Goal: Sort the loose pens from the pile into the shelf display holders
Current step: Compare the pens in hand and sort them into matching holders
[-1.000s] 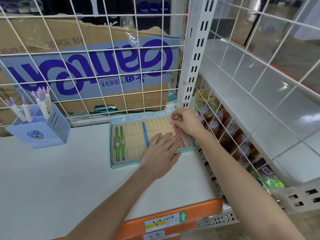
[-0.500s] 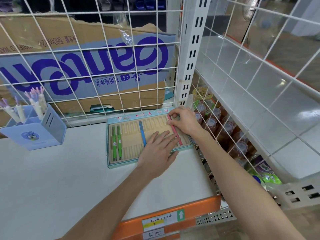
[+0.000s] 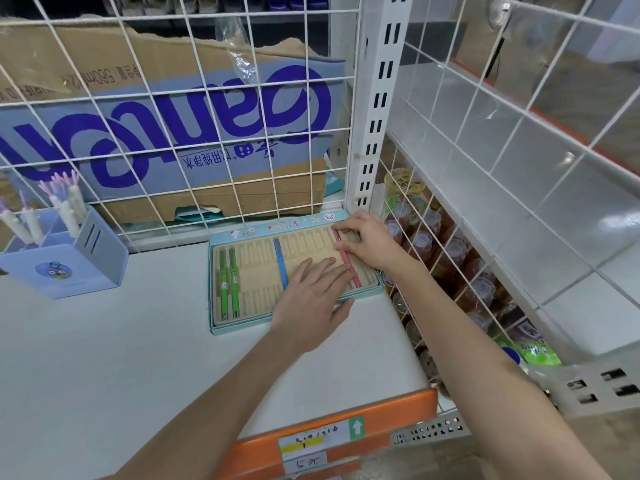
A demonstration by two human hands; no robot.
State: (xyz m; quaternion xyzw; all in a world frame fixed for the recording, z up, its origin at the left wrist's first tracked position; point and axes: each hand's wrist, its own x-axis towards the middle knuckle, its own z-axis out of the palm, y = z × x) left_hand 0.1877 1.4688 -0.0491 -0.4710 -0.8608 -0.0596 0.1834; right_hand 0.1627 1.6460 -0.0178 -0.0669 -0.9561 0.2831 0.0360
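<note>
A light blue slotted display tray [image 3: 277, 229] lies flat on the white shelf against the wire grid. Two green pens [image 3: 229, 282] lie in its left slots and a blue pen [image 3: 280, 263] in a middle slot. A pink pen [image 3: 347, 261] lies along the tray's right side. My right hand [image 3: 370, 242] pinches the pink pen's far end and rests on it. My left hand [image 3: 313, 299] lies flat, fingers spread, on the tray's near right part, its fingertips beside the pink pen.
A blue pen holder [image 3: 69, 261] with several pastel pens stands at the left. A cardboard box [image 3: 173, 133] sits behind the wire grid. A white upright post [image 3: 375, 109] rises at the tray's right corner, with bottled drinks [image 3: 450, 261] beyond. The shelf's orange front edge [image 3: 329, 441] carries a price label.
Both hands stay on the tray; the right hand holds the pink pen's far end throughout. Only the camera view has shifted slightly.
</note>
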